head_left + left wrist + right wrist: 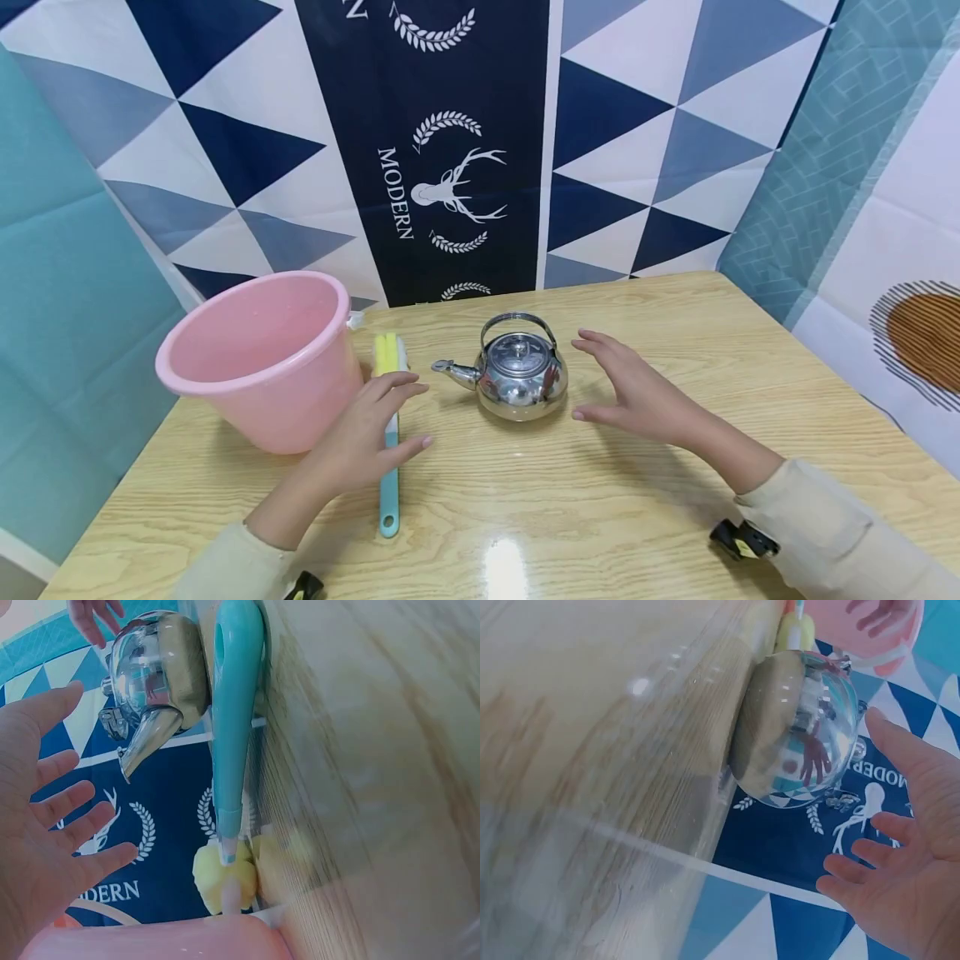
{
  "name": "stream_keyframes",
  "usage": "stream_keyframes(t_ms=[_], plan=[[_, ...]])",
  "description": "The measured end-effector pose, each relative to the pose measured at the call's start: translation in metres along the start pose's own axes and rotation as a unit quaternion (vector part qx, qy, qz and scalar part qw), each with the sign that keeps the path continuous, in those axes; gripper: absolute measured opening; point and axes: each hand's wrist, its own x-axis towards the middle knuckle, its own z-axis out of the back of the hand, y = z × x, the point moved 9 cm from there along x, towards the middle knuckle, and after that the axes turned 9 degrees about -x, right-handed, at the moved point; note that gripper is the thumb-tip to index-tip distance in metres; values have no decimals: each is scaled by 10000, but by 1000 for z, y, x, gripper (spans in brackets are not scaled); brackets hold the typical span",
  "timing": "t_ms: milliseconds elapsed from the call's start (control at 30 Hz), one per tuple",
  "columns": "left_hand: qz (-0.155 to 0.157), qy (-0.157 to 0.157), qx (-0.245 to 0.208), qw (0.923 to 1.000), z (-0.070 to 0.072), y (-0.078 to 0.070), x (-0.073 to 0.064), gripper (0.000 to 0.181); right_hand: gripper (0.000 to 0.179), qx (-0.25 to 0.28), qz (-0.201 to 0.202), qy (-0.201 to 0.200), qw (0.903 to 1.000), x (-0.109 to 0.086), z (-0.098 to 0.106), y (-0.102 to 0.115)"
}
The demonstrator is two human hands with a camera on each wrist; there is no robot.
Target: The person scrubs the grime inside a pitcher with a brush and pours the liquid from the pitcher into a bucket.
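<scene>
A shiny steel teapot (521, 383) stands upright on the table, its hoop handle raised and its spout pointing left. To its right is my right hand (637, 392), fingers spread and apart from the pot; the right wrist view also shows the teapot (799, 731) beside that empty hand (907, 847). My left hand (367, 437) hovers over a brush (389, 492) with a turquoise handle and yellow-and-white head, covering part of it. In the left wrist view, the left hand (52, 802) has loosely extended fingers and holds nothing; the brush handle (234, 712) lies apart from it.
A pink bucket (270, 400) stands at the left of the wooden table (645, 525), close to the left hand and brush head. Behind the table hangs a patterned cloth (465, 83) with triangles and a deer print.
</scene>
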Motion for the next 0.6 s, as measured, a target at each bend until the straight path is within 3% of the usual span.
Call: stream_keyframes(t_ms=[200, 600], plan=[[26, -20, -34, 10000, 0, 0, 2, 60, 83, 96, -45, -63, 9999, 3, -2, 0], [-272, -147, -136, 9994, 0, -6, 7, 58, 82, 283, -263, -67, 9992, 7, -8, -4]])
